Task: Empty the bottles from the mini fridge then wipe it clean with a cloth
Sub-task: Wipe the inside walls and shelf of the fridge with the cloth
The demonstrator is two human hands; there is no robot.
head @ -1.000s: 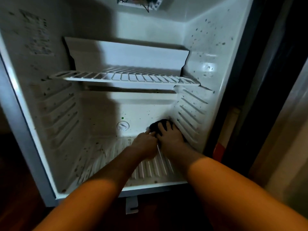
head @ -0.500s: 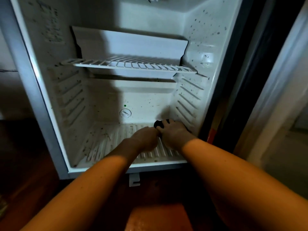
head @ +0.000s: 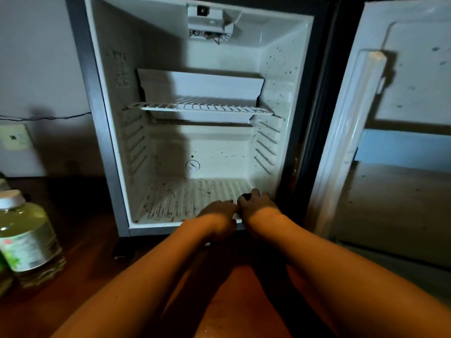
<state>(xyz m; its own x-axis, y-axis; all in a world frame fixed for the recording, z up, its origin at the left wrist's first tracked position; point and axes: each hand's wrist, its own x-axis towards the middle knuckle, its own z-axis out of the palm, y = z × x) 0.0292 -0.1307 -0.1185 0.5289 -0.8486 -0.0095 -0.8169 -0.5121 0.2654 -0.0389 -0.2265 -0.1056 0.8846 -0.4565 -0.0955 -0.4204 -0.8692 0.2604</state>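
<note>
Reaching forward with both arms stretched out straight, the person has both hands down at the front right corner of the mini fridge [head: 105,132] floor, pretty much side by side and touching each other. The right hand [head: 256,203] is palm down with the fingers curled over a dark cloth [head: 244,197], pressing it onto the ribbed white floor just beside the right wall, so that one's gripping the cloth, though only a small dark bit of it peeks out past the knuckles. The left hand [head: 218,212] sits right next to it with the fingers bent inward in a loose fist near the front lip; honestly can't tell if it's pinching an edge of the cloth or just resting there. Counting stuff: one wire shelf [head: 200,108] across the middle of the fridge, one round dial [head: 192,165] on the back wall with a tiny green light above it, and one light fitting [head: 210,24] up on the ceiling with wires hanging loose. Inside is bare of bottles but it's speckled all over with dark spots, and the floor has reddish brown grime. The door [head: 400,132] hangs open to the right. Out on the wooden floor at the left there's one big bottle [head: 26,237] of yellowish liquid with a white cap, clearly visible, plus slivers of maybe two more cut off at the edge.
</note>
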